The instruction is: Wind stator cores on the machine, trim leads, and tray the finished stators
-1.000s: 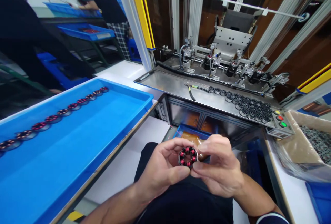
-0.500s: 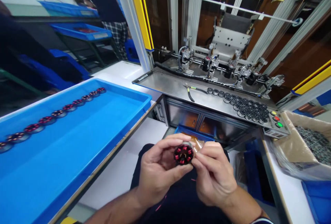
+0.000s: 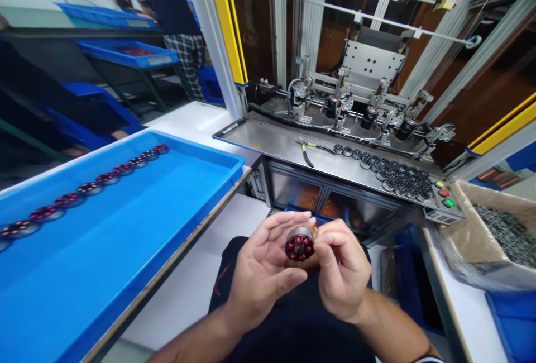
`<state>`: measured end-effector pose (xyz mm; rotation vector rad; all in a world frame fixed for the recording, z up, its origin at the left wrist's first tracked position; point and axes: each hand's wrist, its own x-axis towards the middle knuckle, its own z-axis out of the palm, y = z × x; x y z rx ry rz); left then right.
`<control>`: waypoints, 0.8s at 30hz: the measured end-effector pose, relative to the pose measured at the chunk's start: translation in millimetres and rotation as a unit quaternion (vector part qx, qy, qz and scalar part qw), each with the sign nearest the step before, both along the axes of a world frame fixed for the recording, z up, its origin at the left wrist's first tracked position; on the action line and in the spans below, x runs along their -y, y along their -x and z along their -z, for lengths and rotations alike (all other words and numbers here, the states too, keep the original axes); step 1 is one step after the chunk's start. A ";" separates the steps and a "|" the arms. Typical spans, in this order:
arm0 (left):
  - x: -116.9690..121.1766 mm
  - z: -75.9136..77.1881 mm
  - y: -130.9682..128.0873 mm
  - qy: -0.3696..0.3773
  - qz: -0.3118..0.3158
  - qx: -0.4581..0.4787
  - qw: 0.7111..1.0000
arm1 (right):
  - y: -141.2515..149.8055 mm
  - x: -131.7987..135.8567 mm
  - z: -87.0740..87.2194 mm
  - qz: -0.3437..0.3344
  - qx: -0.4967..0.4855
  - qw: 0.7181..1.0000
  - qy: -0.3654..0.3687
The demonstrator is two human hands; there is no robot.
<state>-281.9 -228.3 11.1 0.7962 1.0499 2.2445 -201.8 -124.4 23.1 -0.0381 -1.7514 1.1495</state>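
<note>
Shelf (image 3: 268,137) bears pliers (image 3: 306,154); right hand (image 3: 343,273) pinches red-coiled ring (image 3: 300,243), left hand (image 3: 263,265) spread around.

Standing at the bench. Left: tray (image 3: 138,223), blue plastic, smooth, soft sheen. Tabletop (image 3: 190,114): smooth, white; exposed edge (image 3: 205,223) looks wooden. Far centre: shelf (image 3: 268,138), bare metal, streaked with reflections. Pliers (image 3: 305,146): metal head, plastic-looking grips (image 3: 309,159). Near centre: ring (image 3: 300,233), dull grey metal rim; windings (image 3: 307,242) glossy, lacquer-like red. Right: carton (image 3: 463,198), brown, cardboard-like; crinkled clear plastic film (image 3: 451,259), shiny. Nearest: trousers (image 3: 288,318), dark matt cloth.
</note>
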 end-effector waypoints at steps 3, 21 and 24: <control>4.5 -2.5 7.1 0.053 0.053 -0.021 0.997 | -1.1 -8.5 -0.3 -0.014 0.006 1.000 -0.013; 6.7 6.8 13.2 -0.037 0.120 -0.005 0.992 | -11.8 -20.3 -16.6 0.004 0.095 0.995 -0.036; 4.5 4.6 10.1 -0.080 0.121 0.029 0.989 | -11.2 -21.9 -18.3 -0.021 0.092 0.995 -0.032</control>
